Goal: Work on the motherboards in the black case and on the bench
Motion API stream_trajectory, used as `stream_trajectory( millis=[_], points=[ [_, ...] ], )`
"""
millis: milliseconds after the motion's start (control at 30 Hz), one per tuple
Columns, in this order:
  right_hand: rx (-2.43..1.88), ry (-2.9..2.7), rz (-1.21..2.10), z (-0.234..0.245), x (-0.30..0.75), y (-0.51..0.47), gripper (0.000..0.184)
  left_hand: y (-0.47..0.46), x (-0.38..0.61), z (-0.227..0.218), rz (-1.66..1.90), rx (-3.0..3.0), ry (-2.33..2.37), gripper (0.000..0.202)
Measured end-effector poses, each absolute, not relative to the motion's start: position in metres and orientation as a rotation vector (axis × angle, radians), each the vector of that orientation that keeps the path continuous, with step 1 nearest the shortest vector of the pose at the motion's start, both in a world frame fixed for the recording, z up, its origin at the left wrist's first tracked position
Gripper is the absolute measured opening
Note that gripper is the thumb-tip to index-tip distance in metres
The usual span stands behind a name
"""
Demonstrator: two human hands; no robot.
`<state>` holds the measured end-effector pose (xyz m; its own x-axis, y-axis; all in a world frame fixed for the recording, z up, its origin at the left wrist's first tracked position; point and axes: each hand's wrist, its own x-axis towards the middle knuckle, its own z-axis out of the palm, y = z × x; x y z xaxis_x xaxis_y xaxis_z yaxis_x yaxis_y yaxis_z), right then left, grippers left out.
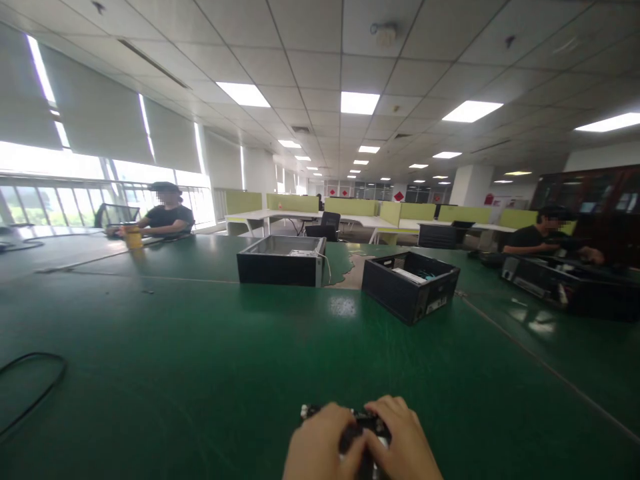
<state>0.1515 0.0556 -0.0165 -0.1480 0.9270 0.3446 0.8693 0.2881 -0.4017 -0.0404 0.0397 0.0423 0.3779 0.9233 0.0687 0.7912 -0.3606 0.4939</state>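
Low in the head view, my left hand (319, 445) and my right hand (406, 441) are both closed round a small dark computer part (369, 421). It looks like a circuit board with some light and metallic bits, but the hands cover most of it. My left fingers curl over its left side, with a pale connector-like end showing past them. On the right side, my other hand grips it, and the two thumbs nearly meet over its middle. Its exact kind cannot be made out. The part is low over or on the green tabletop (225, 373).
Ahead stand two open computer cases, one black and grey (277, 270) and one black (395, 293). Another case (575, 287) is at the right, by a seated person (530, 237). A second person (170, 217) sits far left near a yellow container (133, 237). A black cable (55, 357) lies left.
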Motion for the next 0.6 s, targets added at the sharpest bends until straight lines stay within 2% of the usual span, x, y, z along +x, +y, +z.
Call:
stream_trajectory(
  millis=[133,333,600],
  points=[
    [-1.606,-2.032,0.217,-0.004,0.147,0.055,0.023,0.070,-0.083,0.048,0.426,2.249,1.675,0.039],
    [-1.600,-2.023,0.363,0.002,0.147,0.056,0.023,0.083,-0.089,0.042,0.251,2.278,1.753,0.024],
    [-1.592,-2.010,0.431,0.001,0.148,0.057,0.026,0.080,-0.092,0.047,0.215,2.258,1.766,0.026]
  ],
)
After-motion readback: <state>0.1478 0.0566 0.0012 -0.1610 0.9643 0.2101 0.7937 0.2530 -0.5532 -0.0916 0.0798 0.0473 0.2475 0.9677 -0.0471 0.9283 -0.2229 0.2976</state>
